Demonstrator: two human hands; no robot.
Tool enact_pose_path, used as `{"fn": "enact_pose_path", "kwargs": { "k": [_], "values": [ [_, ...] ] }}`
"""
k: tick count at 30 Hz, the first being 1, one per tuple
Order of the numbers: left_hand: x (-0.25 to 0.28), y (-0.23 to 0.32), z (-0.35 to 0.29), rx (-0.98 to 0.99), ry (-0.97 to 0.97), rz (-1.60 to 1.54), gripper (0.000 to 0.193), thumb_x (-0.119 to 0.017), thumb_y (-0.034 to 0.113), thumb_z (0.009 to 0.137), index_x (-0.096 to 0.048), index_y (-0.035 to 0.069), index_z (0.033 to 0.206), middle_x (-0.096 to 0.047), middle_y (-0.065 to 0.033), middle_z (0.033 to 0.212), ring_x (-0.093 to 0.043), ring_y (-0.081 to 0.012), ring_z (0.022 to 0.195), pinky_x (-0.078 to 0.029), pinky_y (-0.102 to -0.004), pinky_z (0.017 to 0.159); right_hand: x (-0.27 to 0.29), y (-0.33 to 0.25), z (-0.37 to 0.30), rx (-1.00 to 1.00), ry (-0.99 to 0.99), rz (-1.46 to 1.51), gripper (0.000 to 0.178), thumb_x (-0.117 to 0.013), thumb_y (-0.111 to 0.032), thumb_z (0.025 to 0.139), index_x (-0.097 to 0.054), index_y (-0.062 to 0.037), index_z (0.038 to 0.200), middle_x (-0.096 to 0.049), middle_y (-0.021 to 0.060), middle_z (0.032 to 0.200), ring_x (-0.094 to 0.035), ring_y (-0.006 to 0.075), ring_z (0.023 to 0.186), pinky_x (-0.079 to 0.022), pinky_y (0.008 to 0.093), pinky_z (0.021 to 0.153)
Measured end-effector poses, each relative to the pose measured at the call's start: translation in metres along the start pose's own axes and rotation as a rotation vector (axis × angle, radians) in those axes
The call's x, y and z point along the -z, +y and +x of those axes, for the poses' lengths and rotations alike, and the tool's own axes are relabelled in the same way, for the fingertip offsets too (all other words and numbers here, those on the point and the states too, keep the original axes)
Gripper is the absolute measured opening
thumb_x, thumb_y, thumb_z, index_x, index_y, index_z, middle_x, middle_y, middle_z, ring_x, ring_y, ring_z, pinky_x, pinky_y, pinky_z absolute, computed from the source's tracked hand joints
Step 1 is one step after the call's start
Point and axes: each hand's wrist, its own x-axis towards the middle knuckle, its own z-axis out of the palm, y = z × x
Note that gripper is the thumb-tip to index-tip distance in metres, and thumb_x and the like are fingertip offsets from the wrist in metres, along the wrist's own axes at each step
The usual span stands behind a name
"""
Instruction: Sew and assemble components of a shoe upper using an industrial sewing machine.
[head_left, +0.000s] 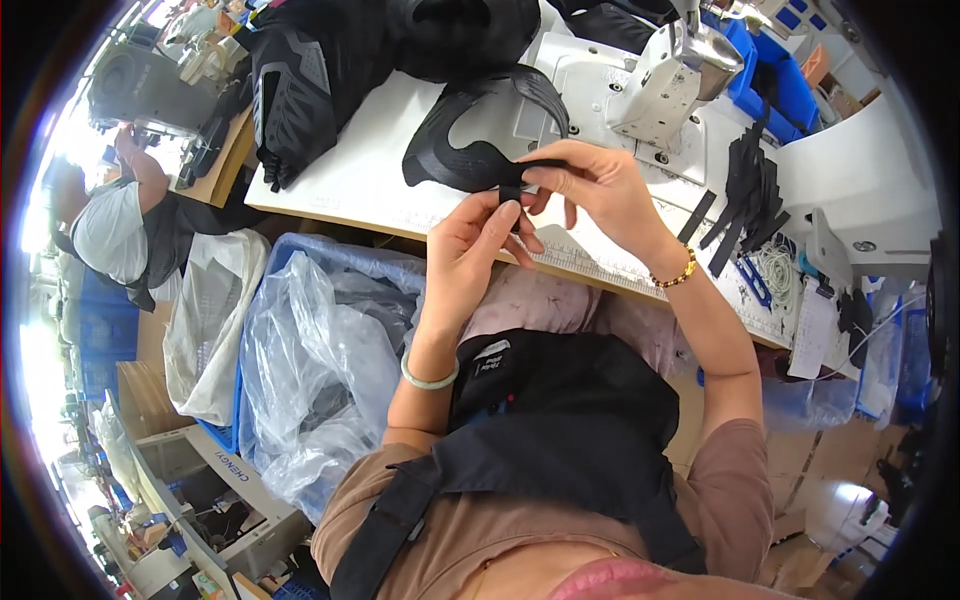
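Above the table's front edge, both of my hands work on a black curved fabric piece (450, 150) with a ribbed surface. My right hand (600, 190) pinches its narrow right end between thumb and fingers. In my left hand (470, 245), thumb and fingers are closed on a short black strap (510, 194), which meets the curved piece at its lower edge. Whether the strap is joined there or only held against it, I cannot tell. The rest of the curved piece arches up and back over the white tabletop (360, 150), toward the sewing machine (660, 85).
Black strips (745, 195) lie piled on the right, near blue thread snips (752, 280) and white cord (777, 268). Behind stands a blue bin (775, 90). Black shoe-like pieces (295, 100) sit back left. Below left is a plastic-lined crate (325, 370); a co-worker (115, 225) sits beyond.
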Motion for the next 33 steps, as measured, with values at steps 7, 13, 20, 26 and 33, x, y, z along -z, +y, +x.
{"fn": "enact_pose_path", "kwargs": {
  "k": [7, 13, 20, 26, 33],
  "values": [
    [-0.003, 0.006, -0.006, 0.052, 0.040, 0.022, 0.022, -0.053, 0.008, 0.092, -0.059, -0.011, 0.101, -0.061, -0.0104, 0.076, -0.061, -0.0147, 0.064, -0.051, -0.0248, 0.057, -0.001, -0.013, -0.004, -0.029, 0.054, -0.013, 0.017, -0.057, -0.012, 0.090, -0.066, -0.0017, 0.101, -0.064, 0.0022, 0.074, -0.060, 0.0050, 0.051, -0.030, 0.0130, 0.035],
    [-0.008, 0.003, -0.001, 0.038, 0.049, -0.002, 0.022, -0.056, 0.009, 0.091, -0.060, -0.011, 0.100, -0.062, -0.0110, 0.075, -0.061, -0.0156, 0.062, -0.050, -0.0247, 0.056, 0.003, -0.013, -0.004, 0.022, 0.080, 0.038, 0.018, -0.061, -0.016, 0.088, -0.067, -0.0002, 0.096, -0.065, 0.0030, 0.075, -0.059, 0.0061, 0.052, -0.037, 0.0153, 0.041],
    [-0.012, 0.009, 0.007, 0.009, 0.063, 0.032, 0.022, -0.056, 0.009, 0.090, -0.060, -0.012, 0.098, -0.063, -0.0112, 0.075, -0.061, -0.0154, 0.063, -0.050, -0.0250, 0.056, 0.006, -0.015, 0.000, 0.039, 0.099, -0.029, 0.017, -0.056, -0.011, 0.090, -0.066, -0.0010, 0.100, -0.064, 0.0023, 0.072, -0.057, 0.0038, 0.049, -0.031, 0.0141, 0.038],
    [-0.011, 0.011, 0.004, 0.115, 0.050, -0.046, 0.021, -0.053, 0.009, 0.091, -0.060, -0.010, 0.096, -0.062, -0.0111, 0.076, -0.062, -0.0159, 0.063, -0.051, -0.0255, 0.056, 0.001, -0.022, -0.006, -0.035, 0.106, -0.033, 0.013, -0.059, -0.005, 0.086, -0.064, 0.0023, 0.097, -0.063, 0.0039, 0.076, -0.057, 0.0063, 0.056, -0.040, 0.0184, 0.048],
    [-0.008, 0.010, 0.001, 0.158, -0.010, -0.084, 0.029, -0.051, 0.015, 0.093, -0.059, -0.012, 0.097, -0.064, -0.0155, 0.080, -0.065, -0.0210, 0.067, -0.053, -0.0270, 0.060, 0.004, -0.018, -0.011, -0.036, 0.054, -0.028, 0.014, -0.058, -0.007, 0.088, -0.063, -0.0019, 0.100, -0.065, 0.0031, 0.075, -0.059, 0.0055, 0.058, -0.040, 0.0167, 0.046]
  ]
}}
